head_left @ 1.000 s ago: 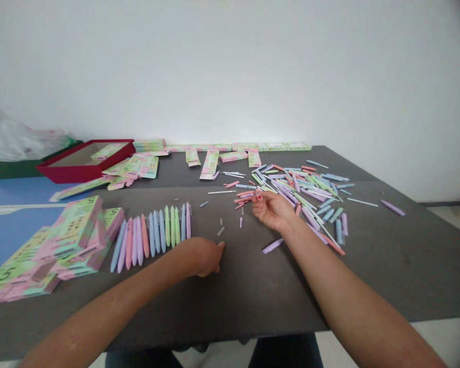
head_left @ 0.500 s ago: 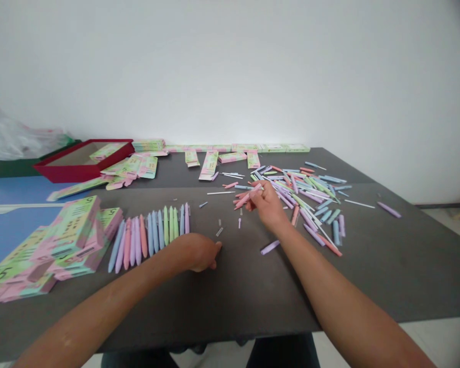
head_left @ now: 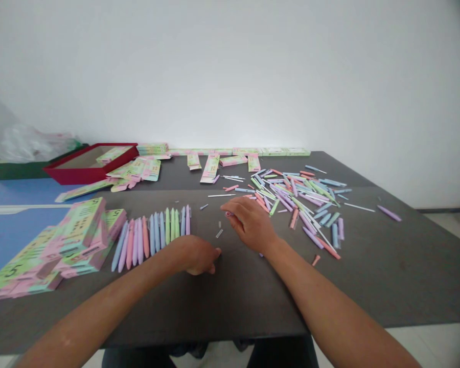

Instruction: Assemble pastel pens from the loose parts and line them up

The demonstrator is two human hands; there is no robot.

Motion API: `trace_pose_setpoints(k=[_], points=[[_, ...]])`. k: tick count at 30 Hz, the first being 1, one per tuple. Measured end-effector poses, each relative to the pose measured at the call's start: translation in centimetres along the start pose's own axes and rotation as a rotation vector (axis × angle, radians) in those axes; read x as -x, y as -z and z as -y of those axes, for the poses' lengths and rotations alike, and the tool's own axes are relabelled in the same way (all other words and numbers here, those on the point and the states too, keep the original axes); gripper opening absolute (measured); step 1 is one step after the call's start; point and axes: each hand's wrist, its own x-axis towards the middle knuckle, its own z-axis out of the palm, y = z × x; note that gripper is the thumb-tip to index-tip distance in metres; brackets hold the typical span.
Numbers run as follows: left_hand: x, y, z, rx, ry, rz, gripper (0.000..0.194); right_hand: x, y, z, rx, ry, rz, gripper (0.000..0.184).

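Note:
My left hand rests on the dark table with its fingers curled under, just right of a row of pastel pens. Whatever it may hold is hidden. My right hand hovers palm down with bent fingers. A tiny pinkish thing shows at its fingertips, too small to name. Small clear plastic pieces lie between the hands. Behind and right of my right hand spreads a loose heap of pen barrels and white refills. A small salmon pen part lies beside my right forearm.
Pink-and-green pen boxes are stacked at the left. Flattened cartons lie near a red box and a green tray holding a plastic bag. More boxes line the wall. A lone purple barrel lies far right.
My right hand has moved left and nearer me, and the pink pen parts no longer show in it. A salmon part now lies beside the right forearm. My left hand has barely moved.

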Motion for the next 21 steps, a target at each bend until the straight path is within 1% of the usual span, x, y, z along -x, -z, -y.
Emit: trace_pose_setpoints(k=[5,9,15,17,18,19,21], points=[[0.1,0.1,-0.1,-0.002,0.010,0.025,0.060,0.1,0.0,-0.1,0.008,0.001,-0.002,0.022],[0.1,0.0,-0.2,0.000,0.011,-0.019,0.058,0.2,0.0,-0.1,0.003,0.011,-0.002,0.022],[-0.1,-0.3,-0.1,0.025,0.023,-0.033,0.060,0.2,0.0,0.2,-0.054,-0.019,0.025,0.021],[-0.1,-0.3,-0.2,0.020,0.024,-0.026,0.060,0.1,0.0,0.3,-0.142,-0.090,0.012,0.017],[-0.1,-0.2,-0.2,0.019,0.028,-0.011,0.061,0.1,0.1,0.2,-0.217,-0.158,-0.014,0.015],[-0.1,-0.2,-0.2,0.022,0.033,0.002,0.062,0.0,0.1,0.0,-0.315,-0.244,-0.066,0.014],[0.0,-0.2,-0.3,0.036,0.035,0.019,0.064,-0.2,0.3,-1.0,-0.554,-0.430,-0.225,0.013]])
